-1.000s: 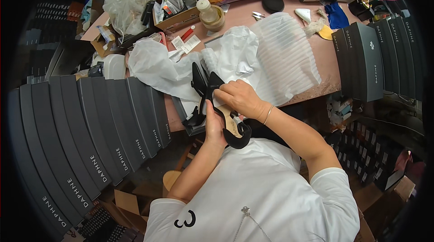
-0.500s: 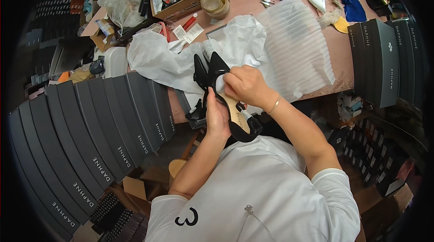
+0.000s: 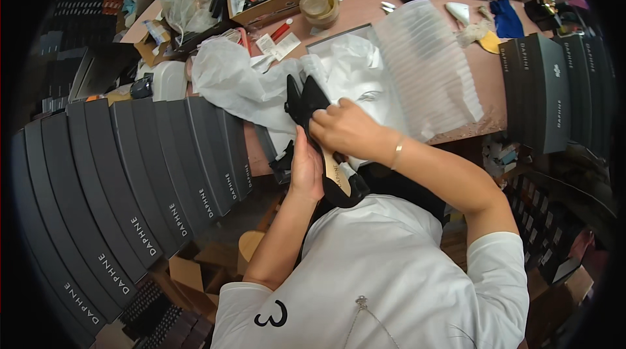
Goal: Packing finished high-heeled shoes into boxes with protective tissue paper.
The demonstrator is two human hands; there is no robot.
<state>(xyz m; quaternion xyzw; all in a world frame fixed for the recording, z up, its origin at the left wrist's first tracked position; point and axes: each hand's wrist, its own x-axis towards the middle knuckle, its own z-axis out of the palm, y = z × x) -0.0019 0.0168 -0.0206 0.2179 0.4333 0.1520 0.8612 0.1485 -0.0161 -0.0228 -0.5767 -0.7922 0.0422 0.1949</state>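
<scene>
My left hand [image 3: 306,166] is wrapped round a black pointed-toe shoe [image 3: 334,186] with a beige insole, keeping its toe pointed away from me. A second black shoe [image 3: 293,98] lies close along its left side, and I cannot tell whether that hand grips it too. My right hand [image 3: 349,128] is bent over the opening behind the toe, fingers curled and pressed in. Its fingertips are hidden, so what they pinch cannot be made out. White tissue paper [image 3: 238,85] spreads beyond the shoes, partly over an open grey shoebox [image 3: 339,34].
A ribbed translucent white sheet [image 3: 430,72] lies right of the tissue. Rows of dark grey shoeboxes [image 3: 140,179] stand at left, more boxes [image 3: 544,98] at right. A jar [image 3: 315,0] and a red marker [image 3: 282,30] are at the back of the pink table [image 3: 486,98].
My right hand has moved left and closer over the shoe's opening. The white wad seen by its fingers before is now out of sight. The left hand keeps its hold.
</scene>
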